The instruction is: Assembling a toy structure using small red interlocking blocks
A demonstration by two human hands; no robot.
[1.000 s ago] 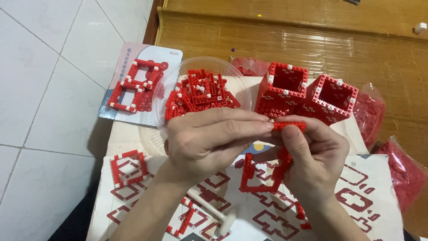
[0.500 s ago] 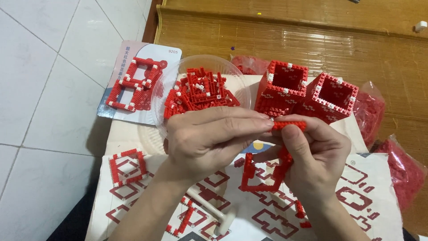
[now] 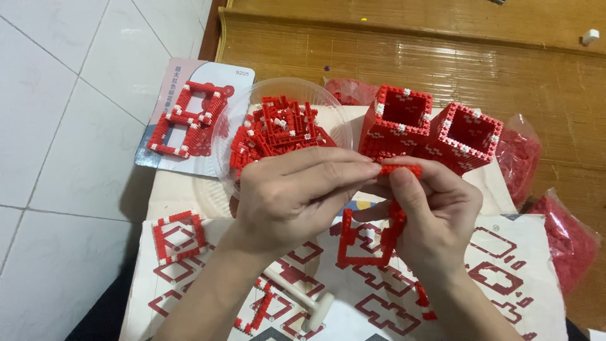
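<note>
The left hand [image 3: 297, 196] hides much of the red brick frame [image 3: 369, 237]

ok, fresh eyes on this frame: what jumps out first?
Both hands meet at centre frame, the left hand and right hand pinching a red brick frame piece between them over a printed pattern sheet. Just behind stand two open-topped red brick boxes, side by side. To their left, a clear plastic bowl is heaped with loose red pieces.
</note>
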